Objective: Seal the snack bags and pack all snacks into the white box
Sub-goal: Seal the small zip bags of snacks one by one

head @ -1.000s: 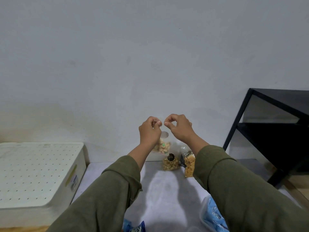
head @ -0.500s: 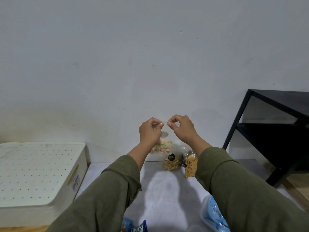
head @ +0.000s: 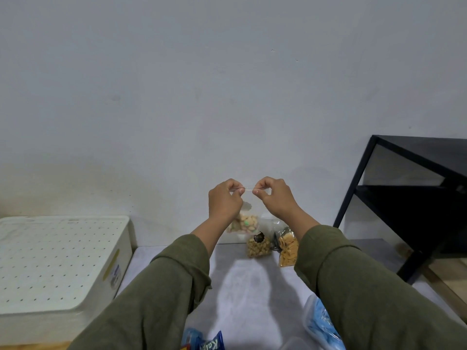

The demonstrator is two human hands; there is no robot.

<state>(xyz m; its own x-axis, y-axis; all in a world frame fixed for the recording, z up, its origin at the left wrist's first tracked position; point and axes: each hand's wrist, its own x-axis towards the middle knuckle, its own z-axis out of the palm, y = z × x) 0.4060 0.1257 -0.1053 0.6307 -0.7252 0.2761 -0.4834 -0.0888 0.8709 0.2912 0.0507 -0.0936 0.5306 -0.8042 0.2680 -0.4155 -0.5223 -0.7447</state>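
I hold a clear zip bag of pale, pastel snacks [head: 246, 222] up in the air in front of the wall. My left hand [head: 225, 202] pinches the left part of its top strip, and my right hand [head: 275, 198] pinches the right part, fingertips close together. On the grey table behind stand a bag of round yellow-brown snacks [head: 257, 247] with a dark clip and a bag of orange chips [head: 288, 248]. The white box [head: 58, 266] with a perforated lid sits at the left, shut.
A black metal shelf frame [head: 414, 198] stands at the right beside the table. A blue bag in a clear wrapper [head: 319, 324] lies near the front right, and blue snack packets [head: 204, 343] lie at the bottom edge. The grey table top [head: 247, 294] runs between my arms.
Both hands have risen slightly with the bag. The fingertips have drawn a little apart along its top strip, and more of the bag hangs visible below them.
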